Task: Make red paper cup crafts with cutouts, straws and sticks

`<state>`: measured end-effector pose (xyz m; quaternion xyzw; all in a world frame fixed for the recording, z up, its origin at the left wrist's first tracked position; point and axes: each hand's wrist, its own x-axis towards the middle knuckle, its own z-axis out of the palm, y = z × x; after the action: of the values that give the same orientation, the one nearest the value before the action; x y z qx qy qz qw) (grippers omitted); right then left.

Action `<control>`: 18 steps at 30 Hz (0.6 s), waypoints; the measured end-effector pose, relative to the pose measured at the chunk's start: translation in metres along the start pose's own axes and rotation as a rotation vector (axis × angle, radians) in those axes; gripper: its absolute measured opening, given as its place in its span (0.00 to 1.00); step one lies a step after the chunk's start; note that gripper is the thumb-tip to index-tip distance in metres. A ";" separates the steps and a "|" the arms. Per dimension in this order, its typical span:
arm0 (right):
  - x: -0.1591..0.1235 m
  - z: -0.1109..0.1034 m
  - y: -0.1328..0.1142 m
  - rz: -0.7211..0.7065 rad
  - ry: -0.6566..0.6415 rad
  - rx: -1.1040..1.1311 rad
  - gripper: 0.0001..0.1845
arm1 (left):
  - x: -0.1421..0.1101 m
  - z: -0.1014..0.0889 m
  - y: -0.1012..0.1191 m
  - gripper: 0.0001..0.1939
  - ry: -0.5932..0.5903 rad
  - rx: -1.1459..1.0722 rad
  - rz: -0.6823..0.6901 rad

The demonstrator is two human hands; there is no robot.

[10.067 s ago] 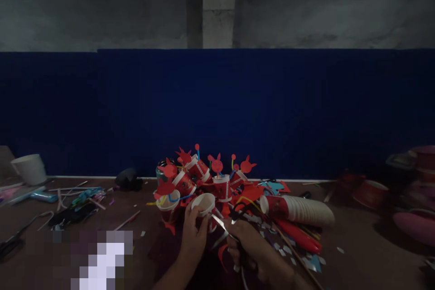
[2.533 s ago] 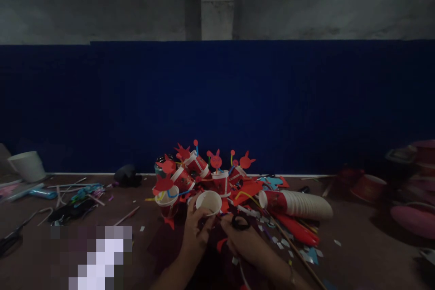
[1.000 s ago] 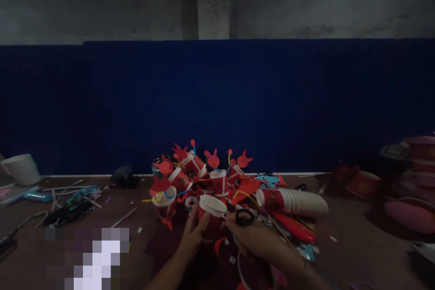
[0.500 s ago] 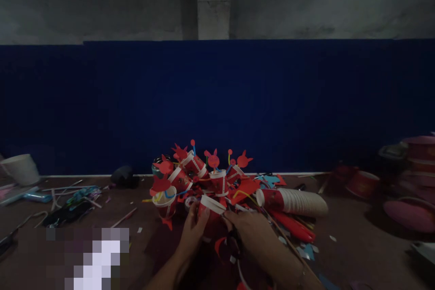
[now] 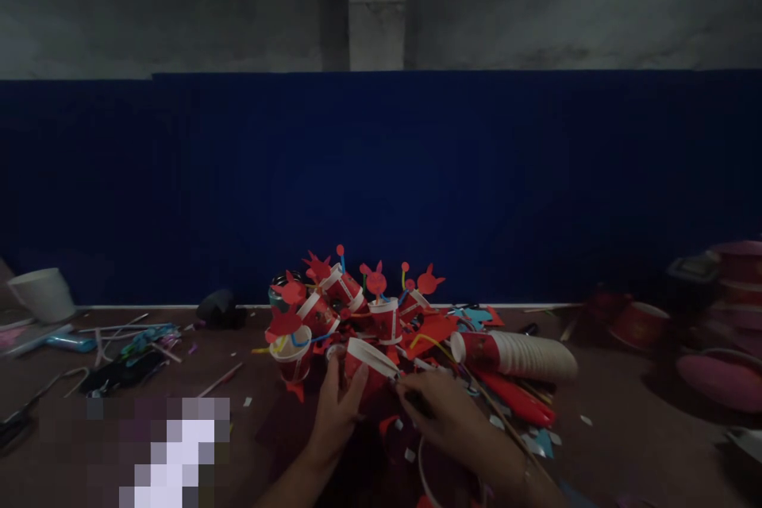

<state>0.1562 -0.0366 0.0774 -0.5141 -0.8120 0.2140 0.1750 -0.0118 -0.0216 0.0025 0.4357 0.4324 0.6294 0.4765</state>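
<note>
Left fingers [image 5: 357,387] clamped on red cup [image 5: 370,357]; right fingers [image 5: 410,385] closed round dark tool [image 5: 425,403] by cup's rim. Decorated cups [image 5: 386,324] beyond fingers, red cutouts [image 5: 376,283] attached, look finished; held cup shows none.

Left hand [image 5: 340,406], right hand [image 5: 439,411], curled

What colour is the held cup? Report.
The cup is red with a white rim; head view shows it.

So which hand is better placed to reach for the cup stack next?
Right, I'd say. The right hand is nearer the cup stack, though it would probably have to put down its dark tool first. The left hand is farther off, holding the tilted cup.
</note>
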 end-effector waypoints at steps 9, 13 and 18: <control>0.006 0.005 0.001 0.361 -0.177 0.625 0.18 | 0.003 -0.004 -0.005 0.27 0.106 -0.037 0.042; 0.004 -0.002 0.001 0.379 -0.228 0.799 0.18 | 0.006 -0.003 -0.001 0.28 0.191 -0.123 -0.137; 0.002 0.000 -0.004 0.295 -0.056 0.584 0.15 | 0.004 0.001 0.002 0.31 0.119 -0.373 -0.322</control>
<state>0.1522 -0.0366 0.0800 -0.5482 -0.6375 0.4751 0.2596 -0.0125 -0.0177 0.0054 0.2278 0.3999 0.6389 0.6165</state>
